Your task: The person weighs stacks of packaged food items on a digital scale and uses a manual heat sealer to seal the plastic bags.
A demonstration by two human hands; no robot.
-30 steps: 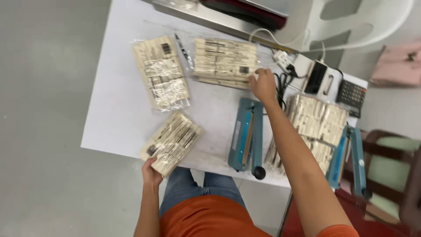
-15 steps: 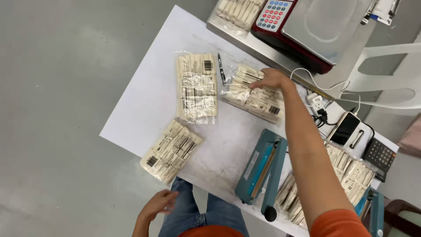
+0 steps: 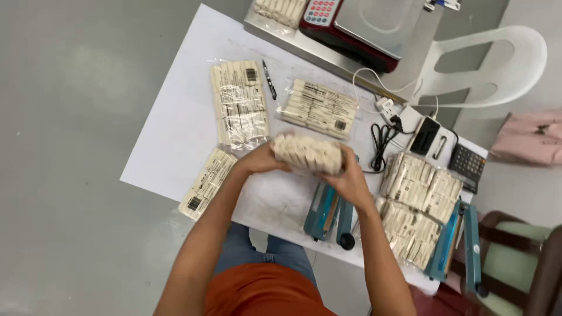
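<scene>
Both of my hands hold one clear plastic pack of cream-coloured bars (image 3: 307, 153) above the white table (image 3: 170, 140). My left hand (image 3: 260, 159) grips its left end and my right hand (image 3: 349, 177) grips its right end. Just below the pack lies a teal heat sealer (image 3: 328, 212), partly hidden by my right wrist. Three more packs lie flat on the table: one at the near left (image 3: 207, 183), one at the far left (image 3: 239, 104) and one at the far middle (image 3: 321, 109).
A black pen (image 3: 269, 79) lies between the far packs. A weighing scale (image 3: 363, 23) stands at the back, with a power strip (image 3: 387, 107), phone (image 3: 425, 136) and calculator (image 3: 466, 167) to the right. Stacked packs (image 3: 418, 205), a second sealer (image 3: 462, 246) and a white chair (image 3: 492, 64) are at right.
My right hand has come back from the far pack and my left hand has risen from the table edge. Both now grip a pack over the sealer. The view has shifted.
</scene>
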